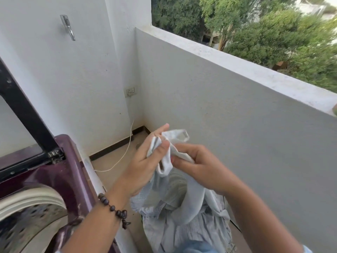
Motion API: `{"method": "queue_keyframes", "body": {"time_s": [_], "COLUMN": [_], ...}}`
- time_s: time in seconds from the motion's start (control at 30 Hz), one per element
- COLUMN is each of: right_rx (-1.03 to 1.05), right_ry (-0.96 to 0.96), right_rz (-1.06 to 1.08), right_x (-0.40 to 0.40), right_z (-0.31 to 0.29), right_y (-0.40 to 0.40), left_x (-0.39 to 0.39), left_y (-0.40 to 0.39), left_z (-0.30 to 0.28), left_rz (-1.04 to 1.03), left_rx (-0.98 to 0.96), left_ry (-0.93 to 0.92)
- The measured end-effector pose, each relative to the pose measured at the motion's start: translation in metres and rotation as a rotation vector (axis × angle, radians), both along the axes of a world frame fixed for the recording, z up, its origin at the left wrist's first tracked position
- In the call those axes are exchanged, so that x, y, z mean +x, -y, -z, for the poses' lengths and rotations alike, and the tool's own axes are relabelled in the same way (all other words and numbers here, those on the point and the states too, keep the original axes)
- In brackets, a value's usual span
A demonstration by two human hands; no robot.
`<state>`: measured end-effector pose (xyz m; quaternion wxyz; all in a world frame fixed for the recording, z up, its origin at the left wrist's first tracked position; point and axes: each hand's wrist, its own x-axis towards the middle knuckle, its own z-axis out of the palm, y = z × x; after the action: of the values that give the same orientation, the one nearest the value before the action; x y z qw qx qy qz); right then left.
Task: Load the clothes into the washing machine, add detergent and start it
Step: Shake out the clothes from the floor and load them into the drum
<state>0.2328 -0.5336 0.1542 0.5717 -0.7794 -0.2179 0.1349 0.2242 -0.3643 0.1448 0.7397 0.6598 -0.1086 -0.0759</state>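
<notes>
At centre frame, a person's left hand [145, 161] and right hand [197, 165] both pinch a pale white garment [171, 154], its lower folds trailing down into a heap of light blue-grey clothes [178, 221] at the bottom of the frame. The maroon top-loading washing machine [60, 172] stands at lower left with its dark-framed lid [23, 110] raised and its steel drum [27, 221] exposed. A white cord [125, 152] drops from a wall socket [130, 91] to the balcony floor [109, 163].

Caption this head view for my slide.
Both hands hold a pale garment beside the open washing machine.
</notes>
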Motion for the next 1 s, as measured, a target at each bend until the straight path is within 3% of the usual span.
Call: {"method": "queue_keyframes", "body": {"time_s": [0.13,0.23,0.43,0.5,0.6,0.7,0.77,0.87,1.0], "right_rx": [-0.042,-0.075,0.044,-0.023,-0.148,-0.129,-0.077,0.165,0.358], "right_ry": [-0.044,-0.056,-0.092,-0.153,-0.217,-0.268,-0.287,-0.321,-0.298], "right_rz": [-0.072,-0.168,-0.057,-0.050,0.022,0.162,0.250,0.323,0.305], "right_x": [-0.002,-0.005,0.000,0.003,0.003,0.004,0.003,0.002,0.002], "right_z": [0.000,-0.006,0.003,0.017,0.042,0.061,0.068,0.062,0.033], "right_y": [0.007,0.018,0.037,0.044,0.054,0.077,0.096,0.118,0.111], "left_x": [0.001,0.001,-0.003,-0.005,-0.003,0.007,0.007,0.010,0.009], "left_y": [0.003,0.000,-0.009,-0.014,-0.029,-0.050,-0.067,-0.077,-0.066], "left_z": [0.007,0.008,-0.013,-0.029,-0.051,-0.067,-0.072,-0.067,-0.037], "left_rz": [0.059,0.170,-0.076,-0.207,-0.416,-0.599,-0.571,-0.517,-0.493], "left_rx": [-0.012,0.186,0.432,0.380,0.140,-0.221,-0.341,-0.322,-0.291], "left_ry": [0.036,0.045,0.240,0.286,0.244,0.182,0.111,0.023,0.069]}}
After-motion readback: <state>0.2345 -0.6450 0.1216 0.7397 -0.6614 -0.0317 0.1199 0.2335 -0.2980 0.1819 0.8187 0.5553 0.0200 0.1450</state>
